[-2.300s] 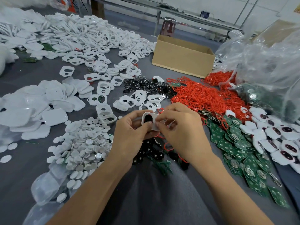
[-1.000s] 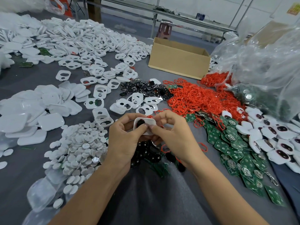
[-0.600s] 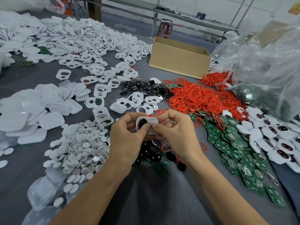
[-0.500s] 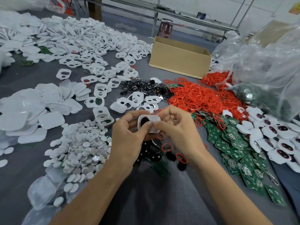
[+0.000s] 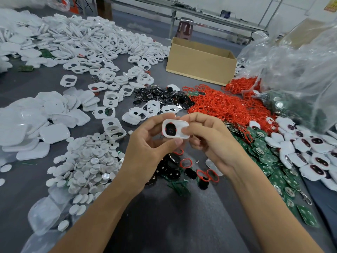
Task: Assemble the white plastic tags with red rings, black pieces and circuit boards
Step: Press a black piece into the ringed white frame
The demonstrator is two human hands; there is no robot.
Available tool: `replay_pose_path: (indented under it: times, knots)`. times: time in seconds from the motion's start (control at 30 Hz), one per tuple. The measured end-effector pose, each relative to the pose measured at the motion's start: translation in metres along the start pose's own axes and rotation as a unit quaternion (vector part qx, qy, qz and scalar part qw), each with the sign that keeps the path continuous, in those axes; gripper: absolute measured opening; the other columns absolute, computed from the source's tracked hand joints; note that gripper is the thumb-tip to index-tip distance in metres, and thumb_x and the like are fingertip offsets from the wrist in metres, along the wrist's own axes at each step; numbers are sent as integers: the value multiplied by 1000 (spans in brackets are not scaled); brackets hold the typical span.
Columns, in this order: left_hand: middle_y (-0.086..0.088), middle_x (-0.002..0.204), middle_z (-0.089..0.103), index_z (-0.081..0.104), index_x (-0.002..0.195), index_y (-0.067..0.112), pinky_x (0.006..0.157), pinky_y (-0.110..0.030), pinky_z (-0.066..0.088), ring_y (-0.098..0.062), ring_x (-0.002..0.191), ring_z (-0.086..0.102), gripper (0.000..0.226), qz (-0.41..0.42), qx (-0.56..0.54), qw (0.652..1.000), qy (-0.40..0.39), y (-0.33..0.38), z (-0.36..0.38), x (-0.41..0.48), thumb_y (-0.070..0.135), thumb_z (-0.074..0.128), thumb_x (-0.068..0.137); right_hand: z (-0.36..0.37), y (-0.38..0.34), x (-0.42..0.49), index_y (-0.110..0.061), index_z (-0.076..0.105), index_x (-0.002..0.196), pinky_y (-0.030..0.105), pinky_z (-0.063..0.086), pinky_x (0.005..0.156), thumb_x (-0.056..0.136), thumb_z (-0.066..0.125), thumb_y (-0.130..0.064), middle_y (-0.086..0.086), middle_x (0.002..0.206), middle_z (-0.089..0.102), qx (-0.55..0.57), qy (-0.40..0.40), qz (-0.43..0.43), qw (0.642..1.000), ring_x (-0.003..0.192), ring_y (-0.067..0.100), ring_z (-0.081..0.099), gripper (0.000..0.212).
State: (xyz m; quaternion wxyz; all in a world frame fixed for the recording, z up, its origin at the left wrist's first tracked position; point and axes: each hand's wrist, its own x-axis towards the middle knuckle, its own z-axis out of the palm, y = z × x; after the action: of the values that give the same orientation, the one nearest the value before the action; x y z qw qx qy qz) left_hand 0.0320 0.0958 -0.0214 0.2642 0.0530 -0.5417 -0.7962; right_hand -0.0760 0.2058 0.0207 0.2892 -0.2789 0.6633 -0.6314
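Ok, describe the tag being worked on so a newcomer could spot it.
Start at the grey table, then find the two hands meeting above its near middle. The left hand and right hand hold one white tag between them. Unlike the loose tags heaped around, it alone is lifted, a black piece in its hole.

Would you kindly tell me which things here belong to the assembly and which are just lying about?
Job: white tag, red rings, black pieces, circuit boards.
Lying about: cardboard box, plastic bag, stool.
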Motion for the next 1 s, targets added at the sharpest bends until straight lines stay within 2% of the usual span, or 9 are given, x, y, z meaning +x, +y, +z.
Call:
replay_pose_path:
  times: [0.23, 0.4, 0.5, 0.57, 0.67, 0.77, 0.87, 0.93, 1.0]
  knots:
    - [-4, 107, 74, 58, 117, 10, 69, -29, 58, -26, 93, 71, 49, 4, -26, 1000, -1, 0, -3, 1, 10, 76, 70, -2, -1, 0, -10, 67, 91, 15, 27, 41, 84, 63, -4, 6, 66, 54, 43, -36, 4, 998, 45, 6, 38, 11]
    - [-3, 119, 70, 59, 117, 9, 80, -33, 59, -23, 101, 67, 49, 1, -56, 998, -5, 0, -6, 3, 13, 75, 71, 0, -4, -2, -5, 65, 91, 15, 29, 42, 89, 60, -14, -1, 61, 52, 47, -33, 12, 998, 47, 7, 41, 11]
    - [-3, 110, 73, 59, 116, 10, 81, -28, 58, -18, 97, 69, 46, -22, -113, 993, 8, 0, -7, 4, 6, 73, 72, -1, -5, -2, 7, 61, 101, 16, 34, 44, 91, 57, -22, 2, 65, 54, 31, -14, 11, 999, 50, 9, 44, 30]
    - [-5, 104, 74, 59, 117, 8, 81, -27, 58, -16, 91, 70, 47, -35, -146, 988, 17, 0, -9, 5, 5, 67, 70, -10, -9, -3, 7, 62, 101, 16, 38, 47, 91, 58, -25, 1, 67, 59, -35, 35, -11, 999, 52, 9, 48, 33]
    - [-7, 104, 73, 56, 122, 6, 82, -27, 58, -16, 89, 69, 48, -47, -175, 983, 27, 1, -12, 8, 7, 62, 74, -33, -15, -3, 1, 66, 96, 17, 41, 49, 94, 58, -19, 0, 69, 63, -146, 148, -67, 976, 54, 7, 52, 22]
    - [-3, 99, 74, 58, 115, 7, 83, -27, 57, -17, 96, 70, 33, -53, -205, 977, 31, 0, -18, 9, 10, 57, 82, -50, -18, -2, -3, 68, 95, 20, 41, 48, 93, 59, -12, 6, 73, 63, -204, 202, -84, 954, 54, 5, 52, 13]
    - [-3, 99, 74, 61, 102, 10, 83, -28, 57, -19, 101, 70, 18, -59, -233, 970, 34, -1, -22, 9, 11, 55, 85, -58, -17, -6, -7, 70, 88, 22, 44, 59, 88, 64, -3, 3, 72, 64, -343, 126, -51, 930, 62, 10, 55, 7]
    - [-5, 104, 73, 62, 109, 10, 85, -29, 57, -20, 102, 69, 26, -67, -247, 966, 35, -1, -23, 10, 10, 57, 84, -62, -16, -12, -13, 71, 80, 17, 44, 63, 84, 70, -9, -3, 71, 69, -468, 50, 14, 882, 63, 5, 58, 6]
    - [-5, 108, 72, 60, 121, 10, 84, -29, 57, -19, 102, 69, 40, -74, -243, 966, 35, -1, -22, 11, 8, 59, 81, -64, -10, -20, -18, 71, 77, 12, 44, 61, 80, 76, -21, -6, 73, 71, -558, 17, 70, 826, 64, 2, 62, 6]
